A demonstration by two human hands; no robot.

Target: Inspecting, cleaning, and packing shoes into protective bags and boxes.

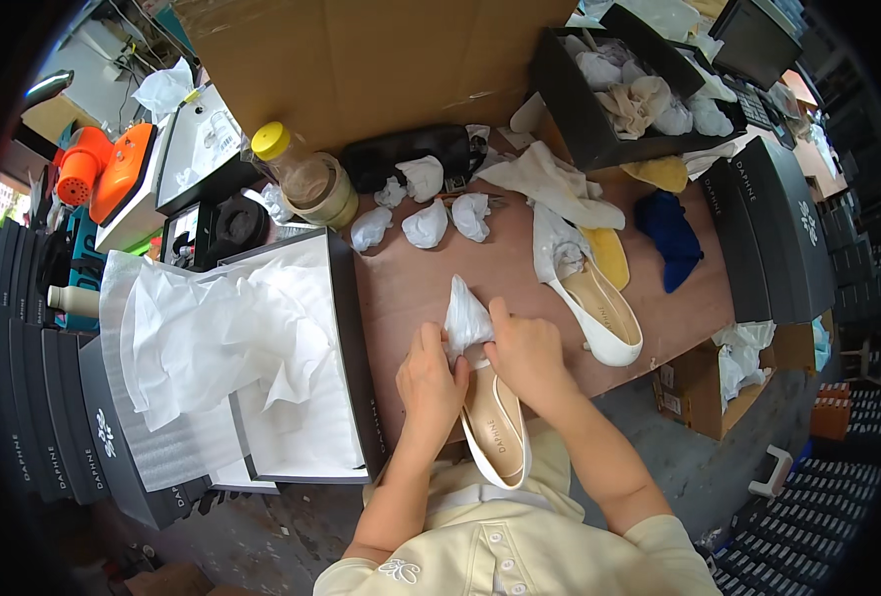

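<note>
A white pump shoe [498, 429] lies at the near table edge with its toe pointing away from me. My left hand [429, 382] and my right hand [527, 356] both grip a wad of white tissue paper [464, 318] at the shoe's toe opening. The second white shoe [602, 318] lies to the right on the brown table [411, 288], with tissue paper at its toe. Several crumpled tissue balls [427, 223] sit further back on the table.
An open shoebox [292, 397] lined with white tissue stands at my left. A black box of tissue wads [619, 89] sits at the back right, beside stacked black shoeboxes [778, 228]. A yellow-capped jar [296, 169], a blue cloth [671, 236] and a cardboard sheet [381, 60] lie behind.
</note>
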